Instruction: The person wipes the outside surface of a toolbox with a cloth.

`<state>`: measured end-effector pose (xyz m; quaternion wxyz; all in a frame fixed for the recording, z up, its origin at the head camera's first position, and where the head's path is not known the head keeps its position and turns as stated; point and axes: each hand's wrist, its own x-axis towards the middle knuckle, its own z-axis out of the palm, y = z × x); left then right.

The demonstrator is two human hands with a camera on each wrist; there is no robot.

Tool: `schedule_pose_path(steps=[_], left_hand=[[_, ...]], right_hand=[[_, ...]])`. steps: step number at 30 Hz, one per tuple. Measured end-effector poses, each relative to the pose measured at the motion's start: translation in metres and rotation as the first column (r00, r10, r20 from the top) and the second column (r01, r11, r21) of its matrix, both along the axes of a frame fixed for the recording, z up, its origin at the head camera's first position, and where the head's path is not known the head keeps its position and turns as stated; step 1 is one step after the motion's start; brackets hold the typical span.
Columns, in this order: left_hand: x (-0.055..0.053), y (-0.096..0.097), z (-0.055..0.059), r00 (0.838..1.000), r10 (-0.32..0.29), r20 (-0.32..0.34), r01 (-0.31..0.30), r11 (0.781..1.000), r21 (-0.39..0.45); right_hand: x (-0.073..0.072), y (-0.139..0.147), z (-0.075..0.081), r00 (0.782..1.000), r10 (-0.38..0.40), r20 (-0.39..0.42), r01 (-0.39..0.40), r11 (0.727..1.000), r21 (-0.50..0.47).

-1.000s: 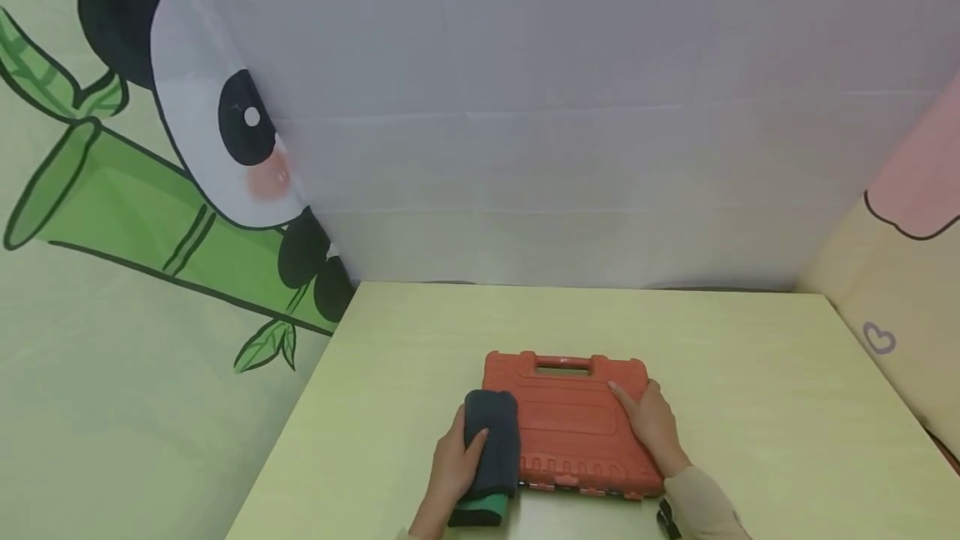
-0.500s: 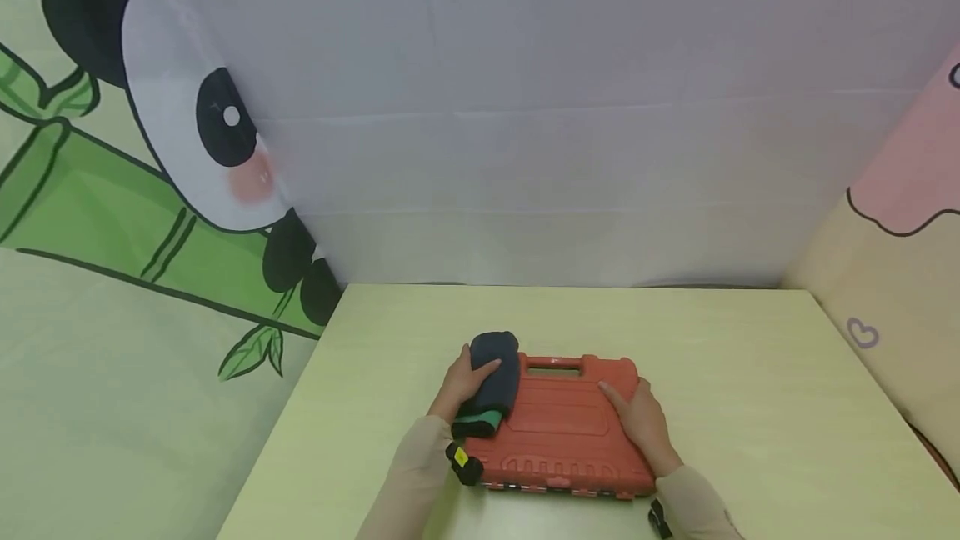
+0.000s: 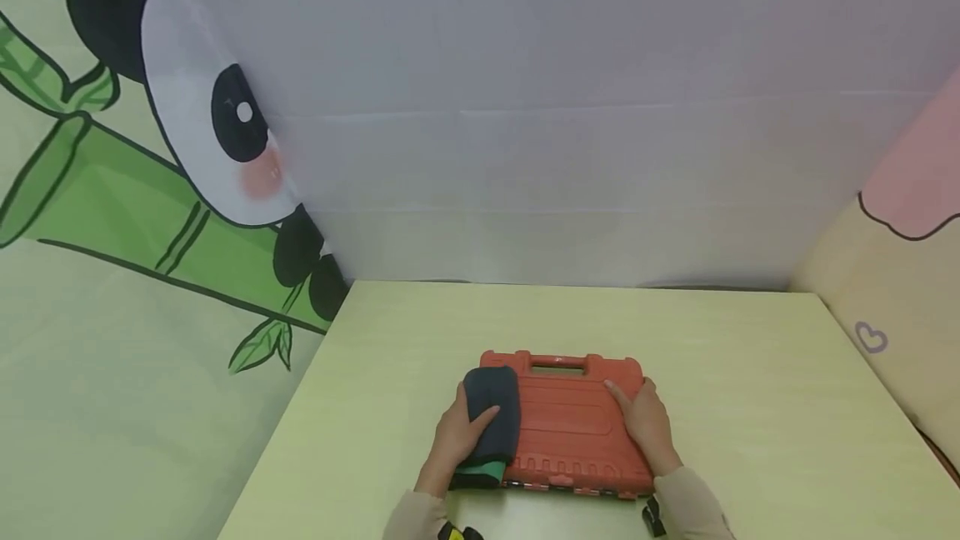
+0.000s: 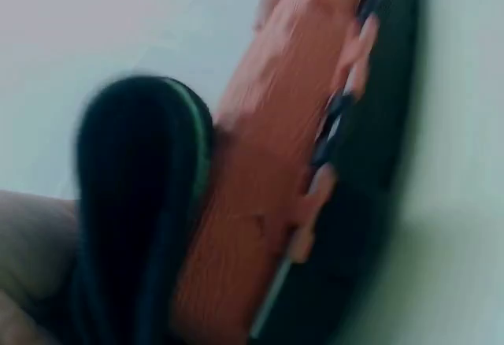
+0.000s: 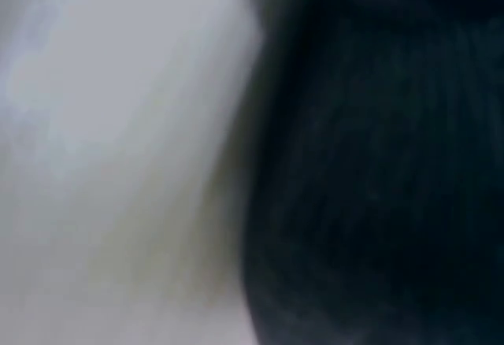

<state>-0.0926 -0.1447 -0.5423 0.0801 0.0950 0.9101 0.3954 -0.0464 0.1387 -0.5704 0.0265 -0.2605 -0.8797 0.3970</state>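
Observation:
My left hand [image 3: 454, 438] grips a folded dark grey cloth [image 3: 495, 417] with green and black showing at its near end. The cloth lies against the left part of a red plastic tool case [image 3: 577, 423], whose built-in handle is on the far side and latches on the near side. On the case's right edge, my right hand [image 3: 651, 427] holds on with the thumb over the top; its other fingers are mostly hidden. In the left wrist view the folded cloth [image 4: 138, 195] presses beside the case's red shell [image 4: 256, 179], above a dark lower half. Blurred darkness fills much of the right wrist view.
A pale yellow table [image 3: 405, 332] spreads around the case. Behind it hangs a white sheet [image 3: 562, 148], with a panda-and-bamboo printed wall [image 3: 180, 190] at left and a cream and pink wall [image 3: 892, 273] at right.
My left hand slid the cloth away from me along the case's left side, then back toward me. My right hand stayed on the case's right edge. The head view shifted slightly.

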Motion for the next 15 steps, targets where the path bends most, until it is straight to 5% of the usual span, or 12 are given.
schedule_pose_path(steps=[8,15], left_hand=[[0.049,-0.014,-0.001,0.998,0.042,0.050,-0.041,0.999,-0.014],[0.051,-0.008,0.002,0.998,0.043,-0.055,-0.047,0.997,-0.059]], right_hand=[[0.000,0.001,0.000,1.000,0.001,0.008,-0.001,1.000,0.010],[0.000,0.003,0.000,1.000,0.021,0.011,-0.021,0.999,0.043]])
